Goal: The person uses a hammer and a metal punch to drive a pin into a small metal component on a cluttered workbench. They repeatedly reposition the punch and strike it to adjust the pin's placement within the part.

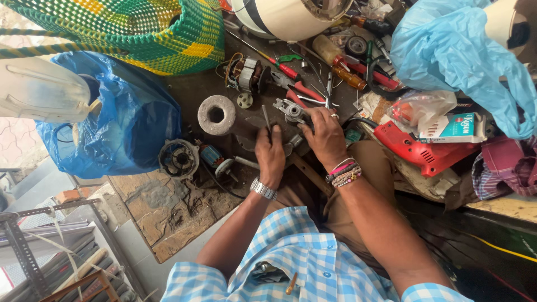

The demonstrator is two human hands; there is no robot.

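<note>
Down on the cluttered desk (184,92), the left hand (270,154) has its fingers closed around a thin metal rod (267,118) held upright, while the right hand (324,137) grips a grey metal part (290,109) (just beside red-handled pliers (299,88)). A stone ring (216,114) lies near the left hand.

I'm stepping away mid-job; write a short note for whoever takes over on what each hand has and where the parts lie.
Left hand: gripping a thin dark metal rod, upright on the worn workboard.
Right hand: clamped on a small grey metal housing.
Nearby: grey ring-shaped block, wound motor core, round fan-like casing, red-handled pliers, red power tool body.
Done: the motor lies in separate pieces.
Left: the housing is in hand; the other pieces lie loose.
</note>
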